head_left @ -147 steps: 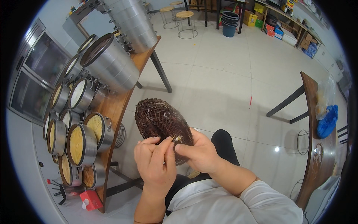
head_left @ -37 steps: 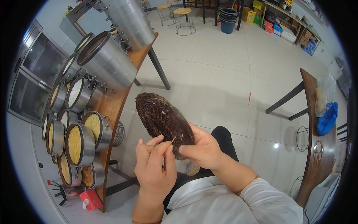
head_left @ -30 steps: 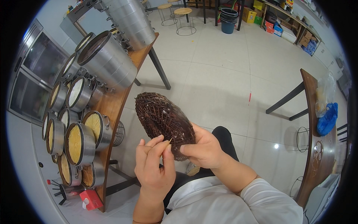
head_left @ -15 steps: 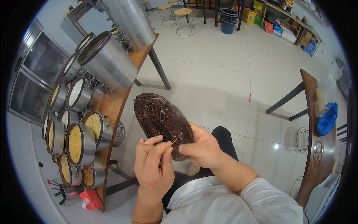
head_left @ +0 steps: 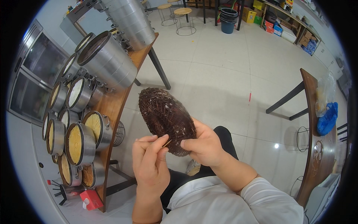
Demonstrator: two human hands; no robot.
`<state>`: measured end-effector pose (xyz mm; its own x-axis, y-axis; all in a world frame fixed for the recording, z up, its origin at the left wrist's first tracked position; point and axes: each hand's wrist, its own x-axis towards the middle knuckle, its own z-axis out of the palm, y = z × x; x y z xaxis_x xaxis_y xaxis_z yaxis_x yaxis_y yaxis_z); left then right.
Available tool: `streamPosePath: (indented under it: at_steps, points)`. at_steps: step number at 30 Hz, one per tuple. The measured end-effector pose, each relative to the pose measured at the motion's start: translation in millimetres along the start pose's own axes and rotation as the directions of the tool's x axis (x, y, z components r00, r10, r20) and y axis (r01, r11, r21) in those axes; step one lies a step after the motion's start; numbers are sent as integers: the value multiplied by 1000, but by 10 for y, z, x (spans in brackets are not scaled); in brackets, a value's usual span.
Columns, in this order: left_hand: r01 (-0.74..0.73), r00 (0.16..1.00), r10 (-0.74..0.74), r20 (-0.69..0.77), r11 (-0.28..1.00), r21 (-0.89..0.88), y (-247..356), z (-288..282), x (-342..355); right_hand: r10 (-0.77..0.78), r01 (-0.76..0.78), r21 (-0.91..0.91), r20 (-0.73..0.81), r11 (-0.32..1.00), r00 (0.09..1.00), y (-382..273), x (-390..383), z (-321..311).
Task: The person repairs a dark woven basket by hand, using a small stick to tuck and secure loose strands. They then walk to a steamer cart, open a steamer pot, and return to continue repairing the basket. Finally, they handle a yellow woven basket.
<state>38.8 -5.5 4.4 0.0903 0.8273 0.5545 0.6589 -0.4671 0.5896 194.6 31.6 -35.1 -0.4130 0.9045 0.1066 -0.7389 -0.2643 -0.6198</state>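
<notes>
A dark brown woven basket [head_left: 166, 112], oval with a sunken middle and pale specks between its strands, is held up in front of my body. My right hand [head_left: 206, 145] grips its near right side, thumb on the face toward me and fingers behind it. Between the thumb and fingertips of my left hand [head_left: 151, 158] is a thin wooden toothpick [head_left: 168, 143], its tip at the weave near the basket's lower edge. Whether the tip sits in a gap of the weave I cannot tell.
On the left a wooden table [head_left: 112, 108] carries many round metal tins [head_left: 81, 143] and tall metal cylinders [head_left: 108, 61]. A red box [head_left: 91, 199] sits at its near end. To the right, a second table [head_left: 312, 164] holds a blue plastic bag [head_left: 327, 119]. Stools [head_left: 182, 12] and a bin [head_left: 228, 24] stand far off.
The basket has shifted slightly right and tilted in my right hand. My left hand has moved a little left, with the toothpick now angled lower against the weave.
</notes>
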Motion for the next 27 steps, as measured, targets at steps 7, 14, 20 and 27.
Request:
streamPosePath:
  at_steps: [7,14,20,27]
  points:
    - [-69,998,68,9,995,73,26,98,32,13,-13,28,22,1000,1000,34,-28,12]
    - [-101,995,99,22,978,184,86,91,30,50,-50,-80,-4,996,999,56,-43,33]
    - [-66,996,75,-51,985,159,68,138,22,82,-81,-91,4,993,997,27,-69,84]
    - [-14,997,17,-77,999,35,38,146,4,52,-49,-52,45,997,998,45,-64,65]
